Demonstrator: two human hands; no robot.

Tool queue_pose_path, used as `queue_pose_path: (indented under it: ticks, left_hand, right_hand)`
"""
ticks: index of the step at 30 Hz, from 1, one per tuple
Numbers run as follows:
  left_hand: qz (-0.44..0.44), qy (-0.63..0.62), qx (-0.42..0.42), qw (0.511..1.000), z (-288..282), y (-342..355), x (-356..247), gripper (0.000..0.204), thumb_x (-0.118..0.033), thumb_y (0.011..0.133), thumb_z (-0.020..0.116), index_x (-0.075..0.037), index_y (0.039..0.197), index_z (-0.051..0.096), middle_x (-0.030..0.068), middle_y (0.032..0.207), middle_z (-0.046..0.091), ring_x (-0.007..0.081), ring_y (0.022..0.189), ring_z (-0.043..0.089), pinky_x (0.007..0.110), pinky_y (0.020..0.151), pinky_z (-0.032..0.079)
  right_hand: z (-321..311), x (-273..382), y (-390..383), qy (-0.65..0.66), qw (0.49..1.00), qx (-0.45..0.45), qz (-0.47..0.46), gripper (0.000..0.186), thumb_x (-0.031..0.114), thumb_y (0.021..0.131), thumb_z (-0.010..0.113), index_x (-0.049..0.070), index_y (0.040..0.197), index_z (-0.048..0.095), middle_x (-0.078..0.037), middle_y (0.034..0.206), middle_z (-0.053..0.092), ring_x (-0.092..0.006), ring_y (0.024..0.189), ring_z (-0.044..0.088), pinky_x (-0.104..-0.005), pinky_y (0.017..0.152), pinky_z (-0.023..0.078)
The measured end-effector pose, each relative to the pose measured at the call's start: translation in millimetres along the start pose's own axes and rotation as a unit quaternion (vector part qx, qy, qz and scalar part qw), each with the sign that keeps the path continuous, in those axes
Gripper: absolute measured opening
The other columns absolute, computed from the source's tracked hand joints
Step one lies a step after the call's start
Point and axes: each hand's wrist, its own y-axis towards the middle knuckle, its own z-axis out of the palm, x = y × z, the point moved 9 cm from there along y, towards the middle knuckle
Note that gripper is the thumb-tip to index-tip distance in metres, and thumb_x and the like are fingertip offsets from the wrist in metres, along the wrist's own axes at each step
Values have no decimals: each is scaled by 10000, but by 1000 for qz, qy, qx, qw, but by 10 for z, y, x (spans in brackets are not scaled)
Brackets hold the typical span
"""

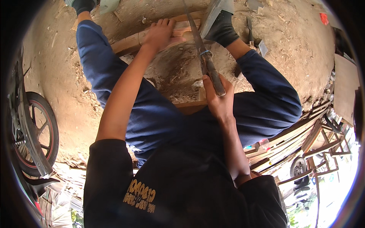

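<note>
Bare brown ground, strewn with chips and shavings, spreads beyond and to both sides of your hands. Far to the left of your left hand stands a spoked wheel belonging to a motorcycle. Down and to the right of your right hand lie long stacked planks; farther out on that side are a wooden frame and a second wheel, backed by bright light.

Above and to the right of your right hand, a dark chisel-like tool lies on the ground, with a small flat pale piece nearby. A red scrap lies farther out. A wooden board shows between your thighs, just left of and below the right hand. Your right foot, in a dark sock, stands close to the right of the blade and hides part of the wood behind it.

The wooden workpiece lies under your left hand, which rests flattened on it, fingers extended. Your right hand is closed around the handle of a long-bladed hand tool; its tapering blade points away, passing right of your left hand and across the workpiece. Teeth cannot be made out.
</note>
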Motion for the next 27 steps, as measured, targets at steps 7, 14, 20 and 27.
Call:
queue_pose_path:
  ticks: [7,14,20,27]
  left_hand:
    - [-28,31,34,999,63,44,65,791,-636,784,688,-67,1306,515,131,1221,566,307,1240,495,460,1003,425]
    - [-41,2,5,999,5,50,55,727,-549,775,730,-105,1314,528,137,1191,560,319,1207,505,439,1008,427]
    - [-24,-4,-11,1000,66,94,130,728,-530,749,766,-131,1318,551,139,1189,586,312,1198,525,444,981,451]
    - [-18,-14,-8,1000,18,151,166,715,-498,719,754,-110,1293,578,189,1183,600,348,1166,579,453,938,506]
  right_hand:
    - [68,21,140,-8,1000,0,-6,267,186,923,640,-22,768,577,-75,588,529,-95,571,489,-320,526,411]
    - [68,33,136,19,1000,0,7,246,162,919,634,-20,763,575,-57,589,524,-85,572,481,-314,524,408]
    - [66,-8,143,1,1000,8,3,223,152,917,630,-20,783,590,-53,587,525,-79,574,481,-307,524,407]
    - [100,17,252,5,1000,0,-12,237,175,915,638,-16,782,592,-57,600,535,-86,585,492,-318,538,412]
